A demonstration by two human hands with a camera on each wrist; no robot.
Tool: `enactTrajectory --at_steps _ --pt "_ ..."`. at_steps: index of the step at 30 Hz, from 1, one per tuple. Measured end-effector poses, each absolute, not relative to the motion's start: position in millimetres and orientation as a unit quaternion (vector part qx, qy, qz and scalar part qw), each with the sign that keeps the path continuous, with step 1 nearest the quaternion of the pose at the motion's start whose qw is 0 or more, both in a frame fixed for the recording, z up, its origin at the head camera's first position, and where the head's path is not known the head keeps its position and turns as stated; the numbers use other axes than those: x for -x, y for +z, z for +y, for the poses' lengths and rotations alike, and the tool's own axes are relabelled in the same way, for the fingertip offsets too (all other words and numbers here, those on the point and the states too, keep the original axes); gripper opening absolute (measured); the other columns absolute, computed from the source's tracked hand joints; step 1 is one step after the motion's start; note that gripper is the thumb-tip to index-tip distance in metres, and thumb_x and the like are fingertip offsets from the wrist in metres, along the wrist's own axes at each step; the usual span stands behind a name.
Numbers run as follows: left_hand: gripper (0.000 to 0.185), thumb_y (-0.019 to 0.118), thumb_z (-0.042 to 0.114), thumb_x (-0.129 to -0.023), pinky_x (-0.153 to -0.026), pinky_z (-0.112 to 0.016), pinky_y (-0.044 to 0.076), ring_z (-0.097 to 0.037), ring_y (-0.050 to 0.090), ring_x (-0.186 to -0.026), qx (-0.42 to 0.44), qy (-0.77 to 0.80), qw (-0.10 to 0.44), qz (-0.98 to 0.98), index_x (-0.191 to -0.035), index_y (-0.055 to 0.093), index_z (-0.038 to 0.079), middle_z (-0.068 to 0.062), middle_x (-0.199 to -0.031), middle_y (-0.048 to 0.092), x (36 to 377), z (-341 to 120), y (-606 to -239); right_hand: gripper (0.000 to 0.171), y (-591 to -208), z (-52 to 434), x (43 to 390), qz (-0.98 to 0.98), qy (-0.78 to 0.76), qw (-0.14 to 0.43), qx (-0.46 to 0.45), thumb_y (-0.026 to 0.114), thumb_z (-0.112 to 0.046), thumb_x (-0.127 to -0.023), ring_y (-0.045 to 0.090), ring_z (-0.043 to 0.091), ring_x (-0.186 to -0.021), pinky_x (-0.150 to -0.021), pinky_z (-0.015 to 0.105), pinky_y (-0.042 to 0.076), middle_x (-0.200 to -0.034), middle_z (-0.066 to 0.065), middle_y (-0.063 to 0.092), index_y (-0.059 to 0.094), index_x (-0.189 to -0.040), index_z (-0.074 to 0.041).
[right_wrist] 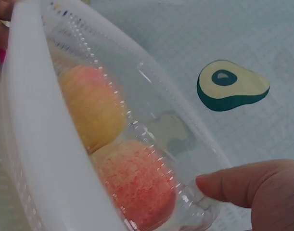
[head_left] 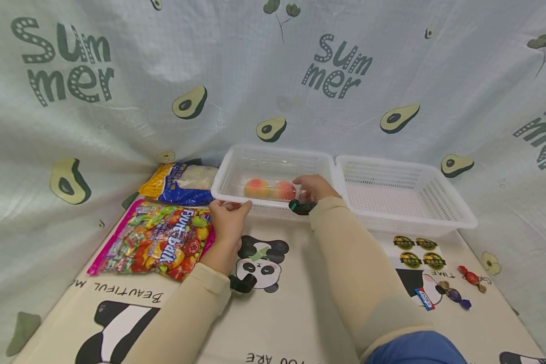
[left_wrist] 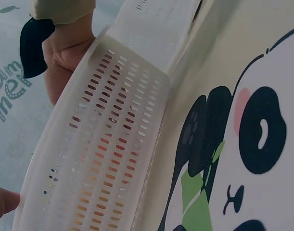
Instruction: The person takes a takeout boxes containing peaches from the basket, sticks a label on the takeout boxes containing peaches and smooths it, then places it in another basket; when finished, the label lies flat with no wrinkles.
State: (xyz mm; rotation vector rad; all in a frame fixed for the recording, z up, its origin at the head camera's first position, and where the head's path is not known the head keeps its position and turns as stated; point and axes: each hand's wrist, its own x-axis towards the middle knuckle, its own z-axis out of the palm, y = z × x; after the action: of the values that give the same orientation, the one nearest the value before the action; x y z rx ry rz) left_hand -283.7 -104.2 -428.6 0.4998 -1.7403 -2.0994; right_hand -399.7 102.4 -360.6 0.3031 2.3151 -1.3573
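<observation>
A clear plastic box [right_wrist: 187,199] with two yellow-and-red peaches [head_left: 257,188] sits tilted in the left white basket [head_left: 273,206], a slotted plastic one. My right hand [head_left: 317,187] pinches the box's right end, its thumb [right_wrist: 228,185] on the clear plastic; the other fingers are mostly hidden. At the basket's near left corner, my left hand [head_left: 227,220] holds the rim with bent fingers. One fingertip [left_wrist: 5,201] shows right at that rim in the left wrist view. Through the slots, the peaches' red and orange show.
Another white basket [head_left: 391,205] adjoins on the right. A blue-and-yellow bag [head_left: 186,183] and a fruit candy bag [head_left: 159,240] lie to the left. On the right are round stickers [head_left: 418,251] and several wrapped candies [head_left: 472,278]. A printed curtain [head_left: 236,60] hangs behind.
</observation>
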Motion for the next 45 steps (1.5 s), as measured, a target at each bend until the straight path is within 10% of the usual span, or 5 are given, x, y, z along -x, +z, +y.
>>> enactTrajectory --at_steps 6,16,34,45 --pt "0.073 0.083 0.014 -0.086 -0.105 -0.041 0.053 -0.029 0.065 -0.110 -0.176 -0.741 0.185 -0.621 -0.139 0.033 0.007 -0.018 -0.122 0.059 283.0 -106.3 -427.2 0.068 -360.3 104.9 397.8 0.815 -0.534 0.196 -0.112 0.064 -0.043 -0.096 0.057 0.021 -0.078 -0.062 0.026 0.057 -0.133 0.023 0.057 0.046 -0.151 -0.007" --pt "0.071 0.082 0.018 -0.088 -0.108 -0.042 0.051 -0.029 0.063 -0.113 -0.180 -0.730 0.169 -0.637 -0.139 0.034 0.008 -0.017 -0.123 0.060 281.7 -110.4 -425.1 0.058 -353.8 108.8 383.9 0.785 -0.595 0.139 -0.100 0.068 -0.037 -0.092 0.051 0.015 -0.054 -0.093 0.045 0.059 -0.070 0.002 0.044 0.044 -0.132 -0.002" --pt "0.068 0.080 0.019 -0.090 -0.106 -0.043 0.053 -0.031 0.067 -0.114 -0.182 -0.728 0.150 -0.644 -0.140 0.035 0.008 -0.018 -0.126 0.065 282.9 -114.1 -424.6 0.075 -323.5 151.6 334.5 0.740 -0.655 0.131 -0.072 0.056 -0.040 -0.100 0.070 0.025 -0.100 -0.086 0.034 0.062 -0.139 0.022 0.054 0.025 -0.160 -0.008" --pt "0.052 0.072 0.008 -0.092 -0.102 -0.048 0.055 -0.036 0.066 -0.113 -0.177 -0.716 0.128 -0.663 -0.135 0.045 -0.001 -0.024 -0.125 0.065 286.9 -121.4 -420.4 0.062 -340.7 177.4 282.9 0.750 -0.647 0.134 -0.032 0.048 -0.033 -0.103 0.074 0.016 -0.082 -0.079 0.033 0.063 -0.118 0.016 0.063 0.029 -0.150 0.003"
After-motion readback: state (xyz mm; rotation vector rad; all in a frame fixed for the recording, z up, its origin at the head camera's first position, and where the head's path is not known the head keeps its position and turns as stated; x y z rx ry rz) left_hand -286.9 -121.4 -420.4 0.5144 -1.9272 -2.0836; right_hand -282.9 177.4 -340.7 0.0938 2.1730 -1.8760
